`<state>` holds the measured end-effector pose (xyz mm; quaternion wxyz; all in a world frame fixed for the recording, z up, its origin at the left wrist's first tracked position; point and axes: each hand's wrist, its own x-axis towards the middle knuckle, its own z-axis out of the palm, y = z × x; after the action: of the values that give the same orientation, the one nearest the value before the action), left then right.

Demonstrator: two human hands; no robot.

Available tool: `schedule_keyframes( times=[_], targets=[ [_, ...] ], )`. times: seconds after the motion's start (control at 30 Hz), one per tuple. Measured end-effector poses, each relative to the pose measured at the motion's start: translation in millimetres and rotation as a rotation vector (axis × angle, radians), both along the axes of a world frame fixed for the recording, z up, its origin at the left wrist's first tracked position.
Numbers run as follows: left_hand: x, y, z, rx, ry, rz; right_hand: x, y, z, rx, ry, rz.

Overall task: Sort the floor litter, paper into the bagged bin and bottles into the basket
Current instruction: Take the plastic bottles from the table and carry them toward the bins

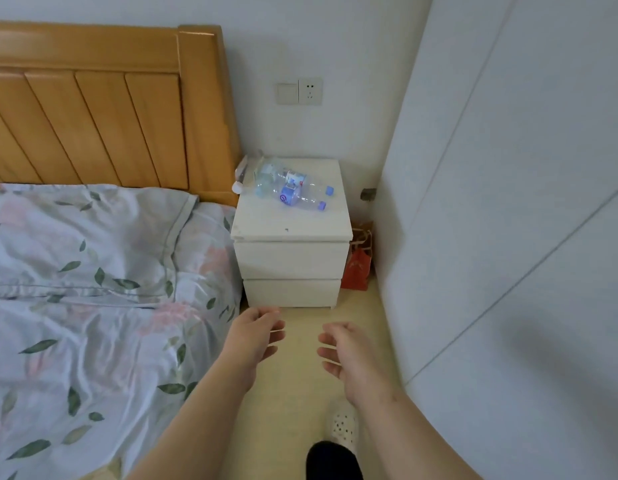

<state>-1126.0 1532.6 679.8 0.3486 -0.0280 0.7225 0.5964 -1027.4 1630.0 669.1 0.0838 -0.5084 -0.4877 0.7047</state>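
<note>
Several clear plastic bottles [293,190] with blue caps and blue labels lie on their sides on top of a white nightstand [290,251]. One more clear bottle [244,173] leans at the nightstand's back left corner against the headboard. My left hand [257,336] and my right hand [349,355] are held out in front of me over the floor, just short of the nightstand's drawers. Both hands have fingers apart and hold nothing. No bin, basket or paper is in view.
A bed with a floral cover [92,306] and a wooden headboard [103,109] fills the left. A white wall or wardrobe [508,237] closes the right, leaving a narrow strip of beige floor [300,386]. A red paper bag [359,268] stands beside the nightstand.
</note>
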Motion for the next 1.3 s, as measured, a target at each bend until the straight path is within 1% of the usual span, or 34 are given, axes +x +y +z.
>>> schedule_keyframes(
  times=[0.1, 0.17, 0.33, 0.5, 0.6, 0.73, 0.8, 0.9, 1.03, 1.13, 1.23, 1.3],
  targets=[
    [-62, 56, -15, 0.0, 0.008, 0.021, -59, 57, -16, 0.007, -0.01, 0.028],
    [-87, 79, -17, -0.012, -0.003, 0.026, -84, 82, -18, 0.002, -0.026, 0.052],
    [-174, 158, -27, -0.034, -0.055, 0.097, -176, 171, -23, 0.058, -0.074, 0.179],
    [-253, 194, -35, -0.074, -0.102, 0.13, -262, 219, -30, 0.047, -0.133, 0.253],
    [-302, 214, -47, -0.098, -0.114, 0.113, -308, 244, -41, 0.05, -0.152, 0.234],
    [-376, 241, -59, -0.169, -0.109, -0.007, -368, 271, -58, 0.054, -0.196, 0.144],
    [-403, 249, -62, -0.2, -0.113, -0.059, -387, 279, -67, 0.058, -0.238, 0.122],
    [-442, 261, -72, -0.238, -0.137, -0.071, -410, 293, -82, 0.085, -0.31, 0.097],
    [-478, 276, -87, -0.303, -0.188, -0.074, -421, 319, -100, 0.221, -0.457, 0.129],
    [-502, 283, -103, -0.358, -0.21, 0.006, -424, 336, -105, 0.323, -0.587, 0.171],
    [-525, 296, -121, -0.388, -0.23, 0.103, -432, 358, -118, 0.42, -0.699, 0.289],
    [-536, 300, -133, -0.39, -0.261, 0.166, -438, 366, -126, 0.44, -0.775, 0.391]
  ],
)
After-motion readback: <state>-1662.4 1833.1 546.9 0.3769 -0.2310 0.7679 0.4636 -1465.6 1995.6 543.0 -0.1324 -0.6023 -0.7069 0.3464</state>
